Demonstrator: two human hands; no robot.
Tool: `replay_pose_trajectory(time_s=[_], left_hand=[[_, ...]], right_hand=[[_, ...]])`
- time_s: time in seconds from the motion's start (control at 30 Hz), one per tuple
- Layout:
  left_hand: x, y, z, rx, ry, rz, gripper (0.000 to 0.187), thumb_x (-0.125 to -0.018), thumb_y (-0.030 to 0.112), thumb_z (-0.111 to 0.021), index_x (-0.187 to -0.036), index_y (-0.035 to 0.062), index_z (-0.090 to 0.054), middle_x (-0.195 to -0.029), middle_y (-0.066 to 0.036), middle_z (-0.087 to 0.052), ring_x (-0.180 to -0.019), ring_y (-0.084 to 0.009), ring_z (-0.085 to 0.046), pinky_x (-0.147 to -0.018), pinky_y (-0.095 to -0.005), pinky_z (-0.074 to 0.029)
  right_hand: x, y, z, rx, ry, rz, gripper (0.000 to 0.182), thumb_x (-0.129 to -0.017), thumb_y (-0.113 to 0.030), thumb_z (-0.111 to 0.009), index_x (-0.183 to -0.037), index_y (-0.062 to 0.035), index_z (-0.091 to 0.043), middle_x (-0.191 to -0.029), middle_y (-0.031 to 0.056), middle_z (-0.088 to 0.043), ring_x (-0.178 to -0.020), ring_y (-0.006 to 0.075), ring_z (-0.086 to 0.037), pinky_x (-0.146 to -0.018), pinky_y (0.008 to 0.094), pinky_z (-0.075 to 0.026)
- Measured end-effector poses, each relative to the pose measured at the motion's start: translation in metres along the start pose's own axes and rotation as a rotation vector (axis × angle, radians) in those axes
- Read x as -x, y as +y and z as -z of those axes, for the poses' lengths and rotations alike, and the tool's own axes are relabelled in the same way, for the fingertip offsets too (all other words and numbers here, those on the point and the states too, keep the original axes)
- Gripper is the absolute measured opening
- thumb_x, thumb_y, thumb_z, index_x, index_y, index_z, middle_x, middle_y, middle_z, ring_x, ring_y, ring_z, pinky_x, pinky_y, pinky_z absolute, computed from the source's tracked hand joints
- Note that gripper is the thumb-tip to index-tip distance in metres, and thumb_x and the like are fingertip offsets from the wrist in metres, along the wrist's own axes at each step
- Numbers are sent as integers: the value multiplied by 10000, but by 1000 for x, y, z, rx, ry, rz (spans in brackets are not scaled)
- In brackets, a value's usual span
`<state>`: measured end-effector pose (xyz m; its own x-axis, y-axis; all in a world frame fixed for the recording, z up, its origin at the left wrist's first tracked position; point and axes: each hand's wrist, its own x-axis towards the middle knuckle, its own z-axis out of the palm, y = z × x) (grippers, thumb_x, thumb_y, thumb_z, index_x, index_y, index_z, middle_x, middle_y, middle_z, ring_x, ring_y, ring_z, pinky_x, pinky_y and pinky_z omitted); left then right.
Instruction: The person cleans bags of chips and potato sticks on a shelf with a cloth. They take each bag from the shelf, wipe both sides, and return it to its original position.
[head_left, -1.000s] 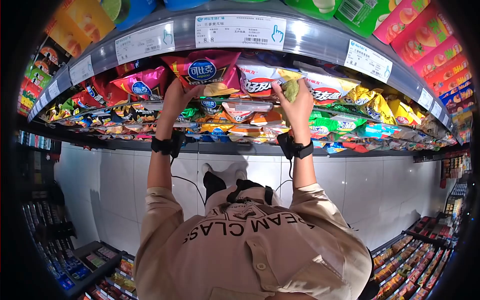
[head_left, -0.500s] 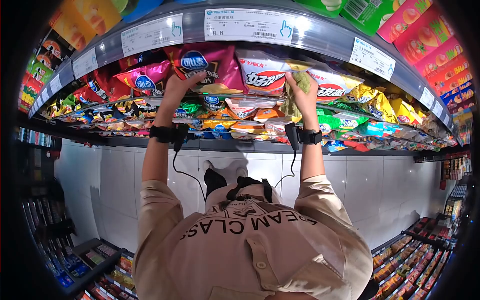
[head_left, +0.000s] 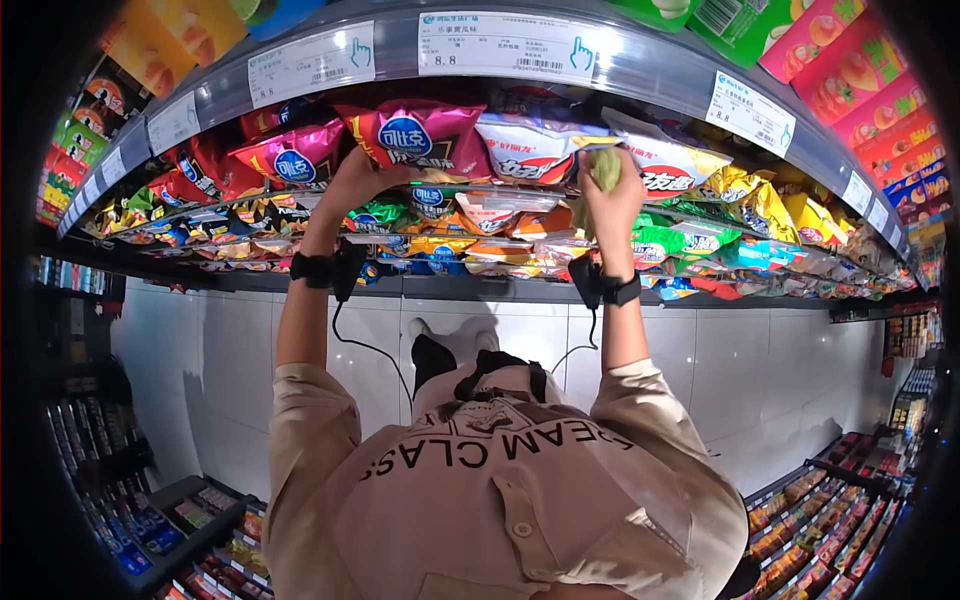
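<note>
My left hand (head_left: 362, 188) is at the lower left of a magenta chip bag (head_left: 430, 140) on the top shelf row. Its thumb lies along the bag's bottom edge, and the other fingers are mostly hidden behind the bag. In my right hand (head_left: 612, 195) is a crumpled green cloth (head_left: 605, 168), partly covered by the fingers. That hand is between a white-and-red snack bag (head_left: 530, 150) and another white snack bag (head_left: 668, 160). To the left of my left hand sits a second magenta bag (head_left: 290, 158).
A curved shelf edge with price tags (head_left: 505, 45) runs above my hands. Lower shelf rows hold several more snack bags, including a green one (head_left: 690, 240). White floor tiles (head_left: 230, 360) lie below, with other stocked racks (head_left: 840, 500) behind me.
The magenta bag's front has turned more upright, and my left hand has slid lower and left along it. My right hand has shifted slightly right with the cloth, covering more of it.
</note>
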<state>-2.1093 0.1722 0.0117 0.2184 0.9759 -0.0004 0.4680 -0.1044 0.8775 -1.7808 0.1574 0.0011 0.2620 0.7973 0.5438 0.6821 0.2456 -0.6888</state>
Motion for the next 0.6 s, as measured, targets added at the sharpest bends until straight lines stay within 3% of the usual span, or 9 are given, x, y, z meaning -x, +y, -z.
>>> replay_pose_trajectory(time_s=[0.07,0.13,0.2,0.27,0.33,0.4,0.6], left_hand=[[12,1,2,186,58,-11,301,-757,85,-698,-1018,16,-565,-949,-52,-631,-897,-123,-592,-805,-283,-478],[7,-17,8,200,54,-12,353,-766,78,-689,-1079,9,-542,-1004,-57,-623,-961,-137,-579,-867,-290,-460],[2,-26,10,160,-40,-30,339,-784,81,-670,-1091,9,-546,-998,-58,-626,-958,-139,-577,-844,-293,-464],[-8,-28,13,-49,-123,12,328,-797,64,-655,-1108,38,-555,-1043,-55,-620,-968,-151,-576,-844,-284,-463],[-11,-27,14,-118,-135,21,301,-796,70,-658,-1080,29,-569,-995,-60,-636,-932,-147,-588,-818,-279,-470],[-4,-23,8,-52,-65,16,279,-794,73,-657,-1055,23,-572,-972,-65,-642,-913,-155,-601,-798,-286,-475],[11,-8,21,110,63,-144,236,-800,53,-638,-1016,4,-557,-893,-96,-646,-853,-185,-638,-760,-302,-492]], right_hand=[[18,-10,8,-64,242,204,243,-699,-60,-726,-916,-43,-618,-859,117,-624,-763,271,-617,-682,327,-483],[36,-26,6,-74,419,325,255,-695,-41,-721,-933,-47,-629,-871,112,-633,-775,247,-624,-696,322,-493],[49,-47,-9,-211,174,341,274,-701,-62,-720,-960,-40,-634,-889,112,-637,-790,236,-627,-709,321,-500],[47,-66,-26,-213,-226,308,366,-704,-161,-726,-1011,3,-611,-942,130,-632,-864,282,-613,-747,344,-492],[41,-74,-49,-88,-228,394,441,-686,-168,-724,-1065,6,-580,-957,147,-612,-903,303,-582,-758,370,-484],[40,-87,-62,95,-227,252,504,-666,-155,-717,-1110,11,-547,-961,161,-586,-897,309,-562,-748,388,-481],[40,-105,-79,52,-363,263,500,-660,-119,-687,-1116,17,-533,-963,154,-590,-889,315,-571,-706,391,-498]])
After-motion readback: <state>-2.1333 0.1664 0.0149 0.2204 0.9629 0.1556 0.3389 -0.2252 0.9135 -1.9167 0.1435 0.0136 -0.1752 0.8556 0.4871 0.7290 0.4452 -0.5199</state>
